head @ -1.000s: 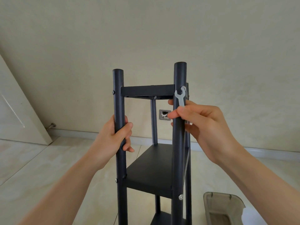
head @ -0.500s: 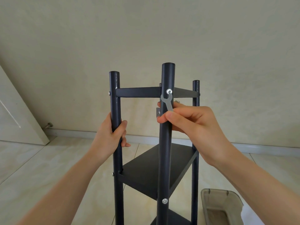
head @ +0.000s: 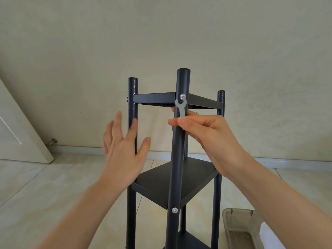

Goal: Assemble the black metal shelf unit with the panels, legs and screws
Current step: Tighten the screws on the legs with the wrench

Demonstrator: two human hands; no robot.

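The black metal shelf unit (head: 177, 178) stands upright on the pale tiled floor (head: 53, 186), close in front of the person, with its four round legs rising past the top panel (head: 154, 98). The nearest leg (head: 177, 159) carries a silver screw (head: 182, 96) at the level of that top panel and a second screw (head: 174, 210) lower down, where the middle panel (head: 186, 178) meets it. A small flat grey wrench (head: 181, 107) is set with its open end just under the upper screw, seemingly touching it, its handle pointing down along the leg. The right hand (head: 206, 137) pinches that handle between thumb and forefinger, the other fingers curled in behind the leg. The left hand (head: 124, 146) is spread wide, fingers straight and a little blurred, holding nothing; it hovers in front of the left leg (head: 132, 97), and I cannot tell whether it touches it. Down at the lower right, a translucent plastic tray (head: 239, 229) sits on the floor beside the unit. Behind everything is a plain cream wall (head: 161, 42) with a white baseboard, and at the far left a pale door (head: 16, 133) leans open, a metal doorstop (head: 52, 141) near its foot.
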